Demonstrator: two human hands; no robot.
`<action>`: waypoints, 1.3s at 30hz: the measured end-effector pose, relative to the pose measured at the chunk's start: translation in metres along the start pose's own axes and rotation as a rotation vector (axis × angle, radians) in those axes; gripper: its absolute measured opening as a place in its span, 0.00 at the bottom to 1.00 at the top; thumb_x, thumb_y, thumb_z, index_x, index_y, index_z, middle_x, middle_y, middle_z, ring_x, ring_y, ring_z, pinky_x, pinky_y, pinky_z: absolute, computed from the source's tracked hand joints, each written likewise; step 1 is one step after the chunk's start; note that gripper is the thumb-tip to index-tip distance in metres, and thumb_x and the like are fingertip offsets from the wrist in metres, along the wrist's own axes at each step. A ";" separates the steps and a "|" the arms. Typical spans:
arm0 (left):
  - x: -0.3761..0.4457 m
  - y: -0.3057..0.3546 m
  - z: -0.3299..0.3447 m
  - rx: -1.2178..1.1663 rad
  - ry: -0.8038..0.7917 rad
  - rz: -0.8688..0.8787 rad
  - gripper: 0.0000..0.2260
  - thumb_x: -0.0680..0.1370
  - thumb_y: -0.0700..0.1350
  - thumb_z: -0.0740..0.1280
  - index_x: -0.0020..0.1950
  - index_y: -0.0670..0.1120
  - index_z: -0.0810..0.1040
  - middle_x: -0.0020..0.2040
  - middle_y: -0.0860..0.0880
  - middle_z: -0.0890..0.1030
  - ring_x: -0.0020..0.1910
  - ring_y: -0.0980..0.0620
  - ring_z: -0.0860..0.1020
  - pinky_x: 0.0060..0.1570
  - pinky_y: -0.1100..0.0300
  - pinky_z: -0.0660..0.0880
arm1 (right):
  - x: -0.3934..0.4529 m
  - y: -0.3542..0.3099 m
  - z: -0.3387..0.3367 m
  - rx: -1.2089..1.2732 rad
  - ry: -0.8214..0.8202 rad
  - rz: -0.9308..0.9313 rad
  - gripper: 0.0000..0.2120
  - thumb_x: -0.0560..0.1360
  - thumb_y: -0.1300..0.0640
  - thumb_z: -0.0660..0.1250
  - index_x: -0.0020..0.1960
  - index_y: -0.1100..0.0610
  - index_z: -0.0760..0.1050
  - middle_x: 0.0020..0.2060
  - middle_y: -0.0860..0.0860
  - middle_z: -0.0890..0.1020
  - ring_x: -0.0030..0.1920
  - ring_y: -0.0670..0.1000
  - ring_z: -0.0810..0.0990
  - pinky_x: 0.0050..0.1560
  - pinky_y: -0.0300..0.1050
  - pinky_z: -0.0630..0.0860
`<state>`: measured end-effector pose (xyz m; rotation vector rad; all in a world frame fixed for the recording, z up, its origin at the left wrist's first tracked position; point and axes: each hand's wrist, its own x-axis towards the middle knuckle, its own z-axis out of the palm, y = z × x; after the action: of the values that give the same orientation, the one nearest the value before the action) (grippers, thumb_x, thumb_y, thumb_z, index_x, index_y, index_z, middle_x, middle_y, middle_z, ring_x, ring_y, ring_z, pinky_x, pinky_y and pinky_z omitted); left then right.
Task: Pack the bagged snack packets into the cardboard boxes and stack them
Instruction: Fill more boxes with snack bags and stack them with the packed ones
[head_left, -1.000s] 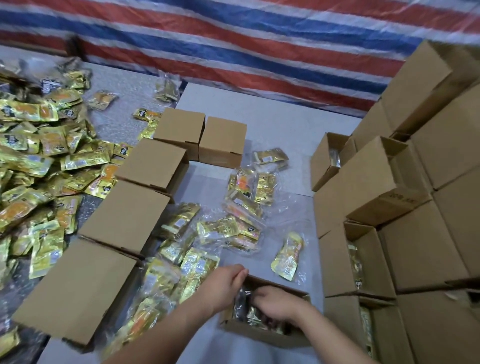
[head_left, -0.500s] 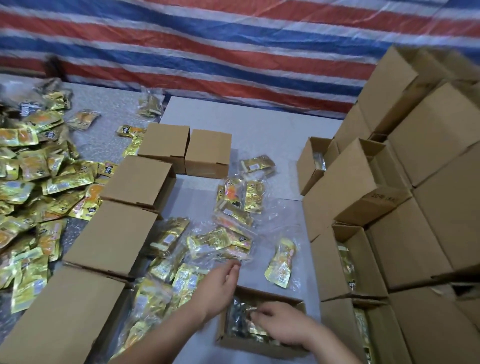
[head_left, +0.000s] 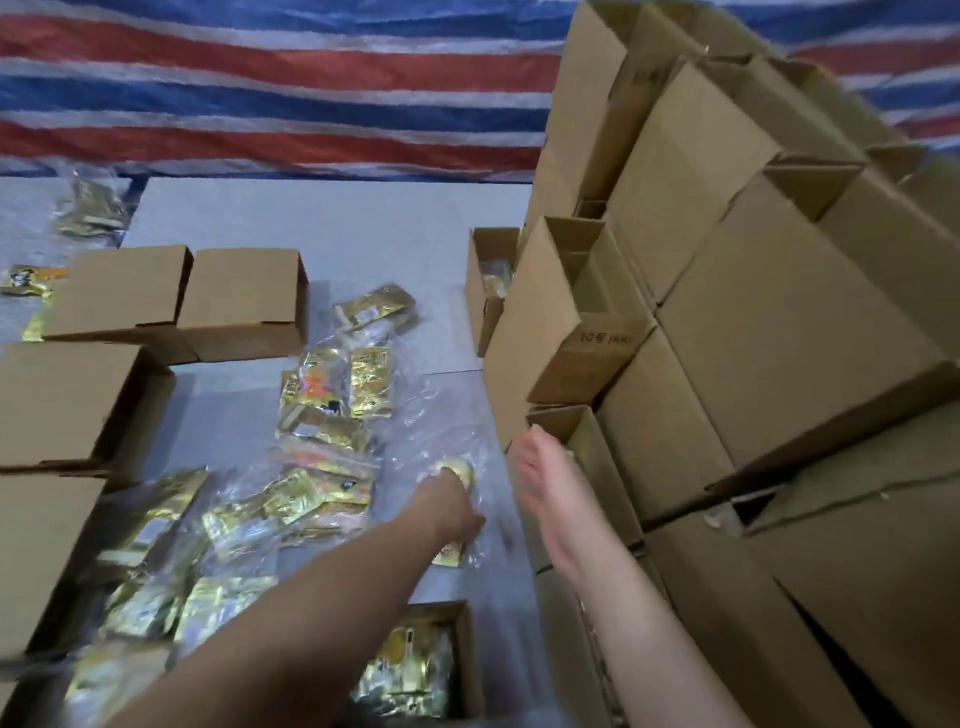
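Observation:
My left hand (head_left: 449, 512) reaches forward over the grey table and grips a clear-bagged snack packet (head_left: 460, 467), whose gold ends show above and below the hand. My right hand (head_left: 545, 488) hovers open with straight fingers, blurred, just beside the stacked cardboard boxes (head_left: 779, 338) on the right. Near the bottom edge stands an open cardboard box (head_left: 470, 654) with gold packets (head_left: 410, 670) inside, under my left forearm. More bagged packets (head_left: 322, 395) lie scattered in the middle of the table.
Closed cardboard boxes (head_left: 78, 400) line the left side, and two more (head_left: 244, 301) stand further back. Some boxes in the right stack are open at the front with packets inside. A striped red, white and blue tarp (head_left: 260, 78) hangs behind the table (head_left: 337, 228).
Both hands have left the open box. My left hand moved forward onto a bagged packet, my right hand rose toward the box stack. The camera swung right.

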<state>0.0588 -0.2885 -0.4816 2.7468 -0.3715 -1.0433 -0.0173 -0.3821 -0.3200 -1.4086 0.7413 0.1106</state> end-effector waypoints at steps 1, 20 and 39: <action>0.007 0.003 0.005 0.029 -0.009 -0.034 0.41 0.74 0.62 0.70 0.75 0.37 0.60 0.68 0.38 0.72 0.67 0.40 0.72 0.64 0.51 0.73 | 0.002 0.001 -0.004 -0.022 0.002 -0.027 0.13 0.83 0.47 0.57 0.65 0.47 0.72 0.65 0.47 0.75 0.65 0.48 0.72 0.72 0.50 0.65; -0.112 0.000 -0.117 -0.551 0.462 0.242 0.29 0.61 0.54 0.71 0.61 0.54 0.69 0.53 0.56 0.64 0.54 0.56 0.72 0.51 0.65 0.70 | -0.001 -0.006 0.005 0.096 -0.106 -0.314 0.30 0.67 0.32 0.73 0.66 0.30 0.66 0.72 0.37 0.69 0.70 0.35 0.68 0.69 0.38 0.66; -0.240 -0.043 -0.219 -0.383 0.989 0.331 0.37 0.74 0.71 0.39 0.73 0.55 0.68 0.81 0.52 0.53 0.79 0.52 0.48 0.75 0.48 0.46 | -0.091 -0.111 0.129 0.438 -0.556 -0.257 0.38 0.69 0.26 0.57 0.64 0.52 0.81 0.64 0.54 0.80 0.65 0.53 0.79 0.61 0.50 0.79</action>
<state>0.0392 -0.1601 -0.1805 2.3571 -0.3754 0.3272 0.0187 -0.2540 -0.1807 -0.9725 0.1064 0.1225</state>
